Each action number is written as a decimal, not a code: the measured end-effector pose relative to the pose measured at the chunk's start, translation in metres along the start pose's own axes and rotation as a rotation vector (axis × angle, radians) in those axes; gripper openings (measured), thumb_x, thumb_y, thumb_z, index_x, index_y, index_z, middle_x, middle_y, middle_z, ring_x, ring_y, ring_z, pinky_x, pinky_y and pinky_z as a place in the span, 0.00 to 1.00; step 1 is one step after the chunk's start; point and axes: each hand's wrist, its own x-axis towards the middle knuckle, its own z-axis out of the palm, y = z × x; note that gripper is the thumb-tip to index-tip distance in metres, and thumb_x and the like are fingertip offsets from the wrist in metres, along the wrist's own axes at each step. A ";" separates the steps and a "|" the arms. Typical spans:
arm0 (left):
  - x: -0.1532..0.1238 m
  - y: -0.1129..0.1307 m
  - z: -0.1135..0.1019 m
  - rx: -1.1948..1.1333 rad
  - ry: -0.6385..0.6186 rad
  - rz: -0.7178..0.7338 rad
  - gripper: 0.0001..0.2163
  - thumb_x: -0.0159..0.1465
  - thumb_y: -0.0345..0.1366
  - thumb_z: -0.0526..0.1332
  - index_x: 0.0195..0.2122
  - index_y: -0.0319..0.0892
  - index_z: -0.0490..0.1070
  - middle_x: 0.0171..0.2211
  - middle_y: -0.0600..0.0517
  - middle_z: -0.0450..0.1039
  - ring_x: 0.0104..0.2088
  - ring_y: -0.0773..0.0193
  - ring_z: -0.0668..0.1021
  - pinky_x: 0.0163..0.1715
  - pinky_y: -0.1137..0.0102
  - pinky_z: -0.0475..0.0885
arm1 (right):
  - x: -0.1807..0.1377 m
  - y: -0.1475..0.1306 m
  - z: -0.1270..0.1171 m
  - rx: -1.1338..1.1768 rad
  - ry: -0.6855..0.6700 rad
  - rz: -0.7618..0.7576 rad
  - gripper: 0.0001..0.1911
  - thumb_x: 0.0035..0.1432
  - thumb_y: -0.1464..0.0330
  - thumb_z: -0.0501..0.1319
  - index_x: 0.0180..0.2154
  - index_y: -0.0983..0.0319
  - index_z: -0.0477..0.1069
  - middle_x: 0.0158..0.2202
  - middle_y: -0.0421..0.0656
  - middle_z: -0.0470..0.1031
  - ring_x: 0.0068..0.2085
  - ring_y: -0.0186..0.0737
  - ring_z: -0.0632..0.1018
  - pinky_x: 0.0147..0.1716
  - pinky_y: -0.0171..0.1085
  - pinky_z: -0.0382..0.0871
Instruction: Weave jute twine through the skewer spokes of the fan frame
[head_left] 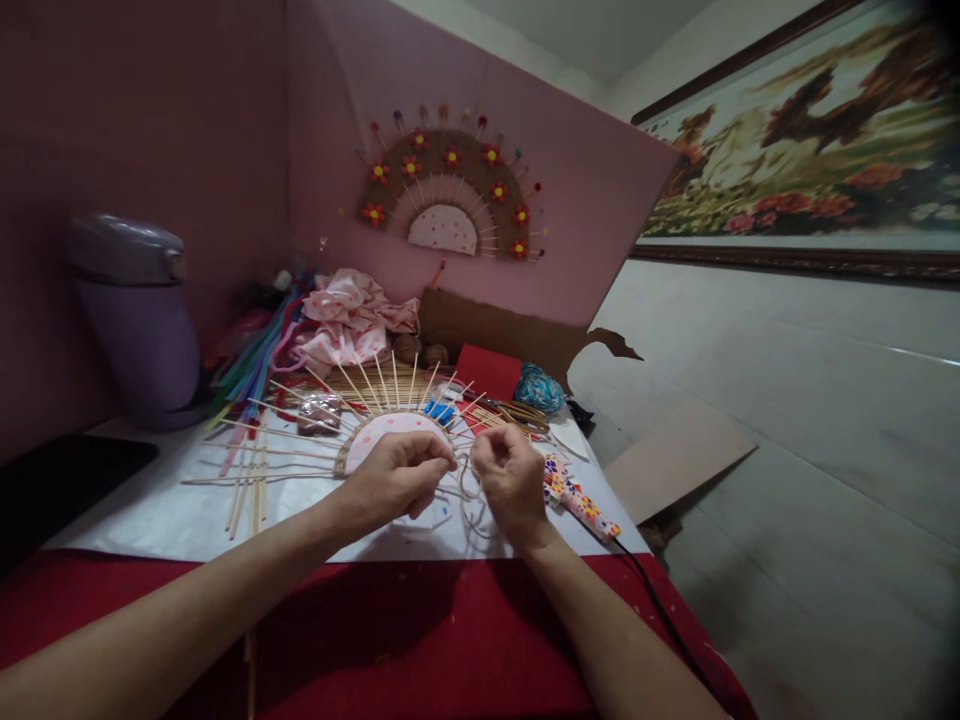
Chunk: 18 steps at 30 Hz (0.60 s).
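A half-round pink card piece (384, 428) with thin wooden sticks (352, 385) fanning out from it lies on the white paper (172, 505). My left hand (394, 478) rests at its front edge, fingers pinched shut on a pale cord (471, 505). My right hand (511, 478) is just to the right, fingers also curled shut on the same cord, which loops down onto the paper between the hands. A few brown rows are woven around the card's rim.
A finished fan with red flowers (448, 195) hangs on the pink wall. A purple bin (139, 315), pink cloth (352, 318), coloured pipe cleaners (255, 365), blue yarn ball (538, 388), red card (489, 372) and a patterned glue gun (581, 500) with black cable surround the work. Loose sticks (244, 495) lie left.
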 end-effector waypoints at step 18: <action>0.003 -0.002 -0.006 0.025 0.054 0.004 0.10 0.57 0.40 0.58 0.27 0.37 0.67 0.10 0.59 0.61 0.10 0.76 0.60 0.10 0.80 0.51 | -0.008 -0.018 -0.005 0.007 -0.081 -0.261 0.03 0.58 0.72 0.57 0.33 0.61 0.69 0.30 0.44 0.73 0.34 0.40 0.72 0.34 0.39 0.64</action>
